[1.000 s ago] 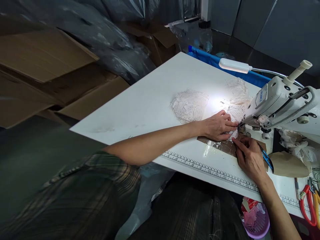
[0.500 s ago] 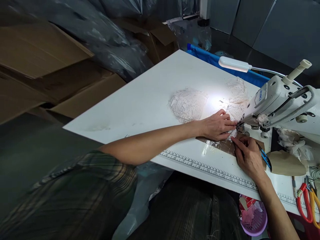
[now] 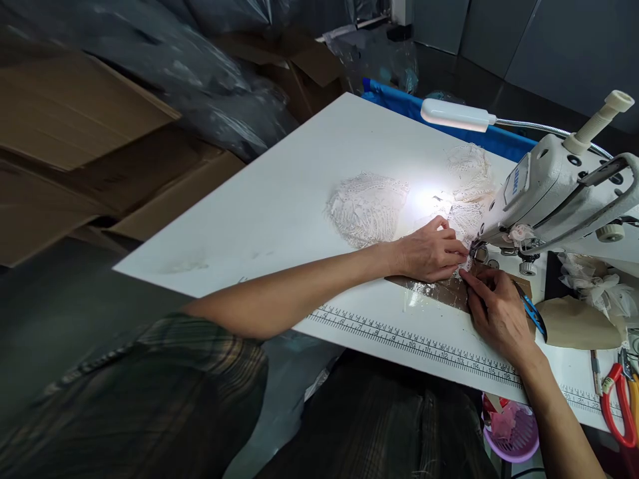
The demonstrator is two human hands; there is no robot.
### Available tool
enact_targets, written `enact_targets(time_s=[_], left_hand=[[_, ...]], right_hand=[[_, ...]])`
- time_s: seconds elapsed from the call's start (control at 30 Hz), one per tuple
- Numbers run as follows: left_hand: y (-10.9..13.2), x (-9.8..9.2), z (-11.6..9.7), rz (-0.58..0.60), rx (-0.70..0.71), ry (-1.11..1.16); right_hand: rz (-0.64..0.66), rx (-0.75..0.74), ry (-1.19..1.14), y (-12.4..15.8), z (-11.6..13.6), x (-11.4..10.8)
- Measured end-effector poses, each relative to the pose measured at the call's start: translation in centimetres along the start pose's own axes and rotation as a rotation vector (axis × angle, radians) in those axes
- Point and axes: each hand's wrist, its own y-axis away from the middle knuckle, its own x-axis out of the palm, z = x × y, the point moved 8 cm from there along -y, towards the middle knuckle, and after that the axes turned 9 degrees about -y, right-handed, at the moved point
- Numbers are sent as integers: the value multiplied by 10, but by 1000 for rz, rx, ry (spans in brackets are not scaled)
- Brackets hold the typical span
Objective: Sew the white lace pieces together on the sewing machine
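A white sewing machine (image 3: 539, 186) stands at the right, its needle area low at its left end. White lace fabric (image 3: 464, 216) runs from behind the machine's head down to the needle. My left hand (image 3: 432, 251) presses on this lace just left of the needle, fingers bent and close together. In front of the needle my right hand (image 3: 496, 309) pinches the lace's near edge between thumb and forefinger. Blue-handled snips (image 3: 533, 314) lie under or against my right hand; whether they are held is hidden. A separate lace piece (image 3: 368, 207) lies left of the lamp's bright spot.
The white table (image 3: 269, 219) has a ruler strip along its front edge. A lamp (image 3: 456, 115) hangs above. Red-handled pliers (image 3: 619, 406) lie at the right; a purple basket (image 3: 514, 436) is below the edge. Cardboard boxes (image 3: 74, 106) stand at the left.
The camera view has shifted slightly. Both hands stay beside the needle, and the left hand's fingers have drawn in a little on the lace.
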Motion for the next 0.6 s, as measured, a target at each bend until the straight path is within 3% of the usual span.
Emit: enact_targets(time_s=[0.2, 0.6], left_hand=[[-2, 6, 4, 99, -66, -13], [-5, 12, 5, 123, -129, -155]], right_hand=[[8, -24, 28, -7, 2, -5], [70, 72, 85, -14, -10, -2]])
